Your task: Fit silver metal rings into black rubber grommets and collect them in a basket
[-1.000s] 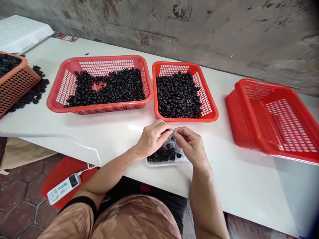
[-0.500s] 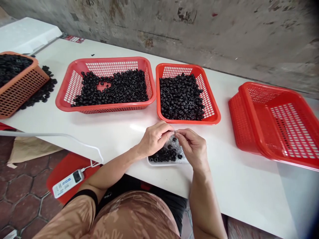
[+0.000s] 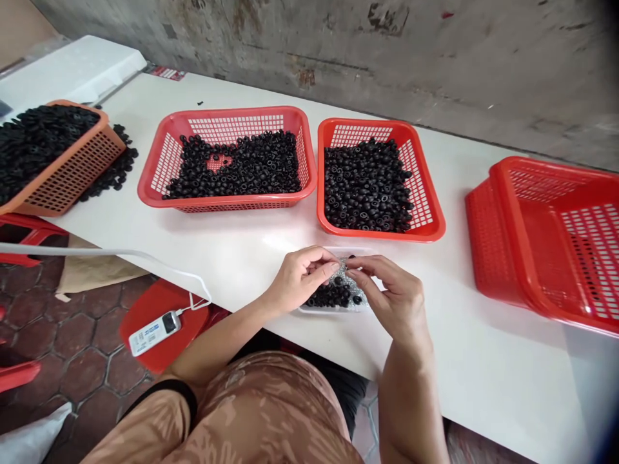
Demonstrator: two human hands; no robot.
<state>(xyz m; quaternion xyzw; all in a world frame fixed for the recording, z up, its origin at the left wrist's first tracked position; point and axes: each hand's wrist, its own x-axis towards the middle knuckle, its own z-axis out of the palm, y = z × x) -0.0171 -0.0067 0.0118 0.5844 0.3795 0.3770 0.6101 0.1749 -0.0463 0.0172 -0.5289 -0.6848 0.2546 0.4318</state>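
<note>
My left hand [image 3: 305, 277] is closed in a pinch over the left side of a shallow pale tray [image 3: 314, 311]; what its fingertips hold, if anything, is too small to make out. Facing it, my right hand [image 3: 394, 293] pinches a small black round piece at the tips of thumb and forefinger. A narrow gap separates the two hands' fingertips. Inside the tray below, black ring-like pieces [image 3: 333, 295] are heaped on the left, and many tiny clear shiny bits [image 3: 363, 290] lie on the right, partly hidden by my fingers.
Beyond my hands stand a wide red basket [image 3: 227, 204] and a squarer one [image 3: 382, 236], both holding black pieces. An orange basket [image 3: 82, 171] heaped with black parts is at left. Stacked red baskets [image 3: 503, 258] stand right. A white power bank [image 3: 155, 334] lies on a red stool.
My fingertips were together above the tray; now they are apart, with the right hand moved rightward. The whole view has shifted, so the baskets appear farther right.
</note>
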